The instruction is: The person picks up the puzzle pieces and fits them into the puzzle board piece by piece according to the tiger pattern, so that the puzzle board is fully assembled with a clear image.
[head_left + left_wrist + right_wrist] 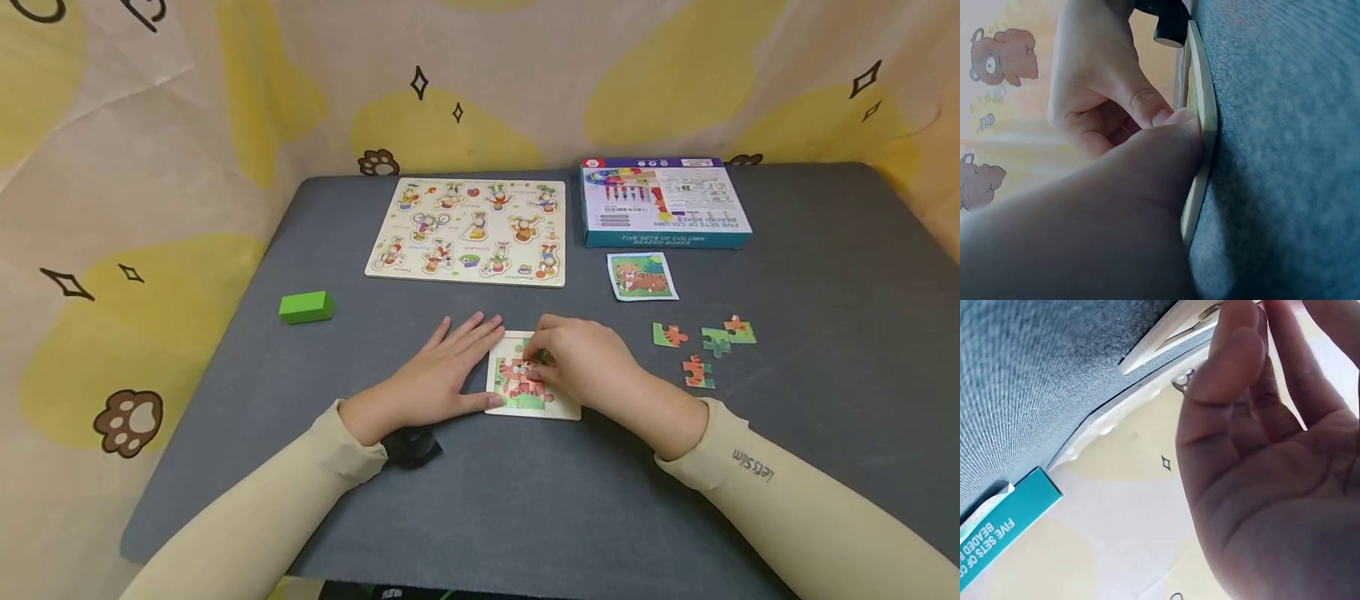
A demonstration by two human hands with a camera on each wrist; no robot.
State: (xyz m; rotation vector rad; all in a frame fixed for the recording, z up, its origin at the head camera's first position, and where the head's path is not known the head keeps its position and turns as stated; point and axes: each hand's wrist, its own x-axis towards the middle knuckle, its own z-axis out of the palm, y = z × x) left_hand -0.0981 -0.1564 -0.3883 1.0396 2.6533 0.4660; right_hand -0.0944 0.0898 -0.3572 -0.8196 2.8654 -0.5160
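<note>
A small jigsaw puzzle in a pale wooden frame [566, 408] lies on the grey table, its partly assembled picture showing an orange striped animal on green. Fingers spread straight, my left hand [450, 367] rests at the frame's left side, thumb over the lower left edge and fingertips near the top corner. Over the right part of the puzzle, my right hand [592, 358] bends its fingers and pinches a puzzle piece [543, 357] with green on it, mostly hidden by the fingers. In the left wrist view, the left thumb presses on the frame's rim [1209, 119].
Several loose puzzle pieces [696, 371] lie to the right. Behind them are a picture card [642, 277] of the animal and a flat teal-edged box [666, 204]. A peg puzzle board [465, 232] lies at the back, a green block [306, 307] at the left.
</note>
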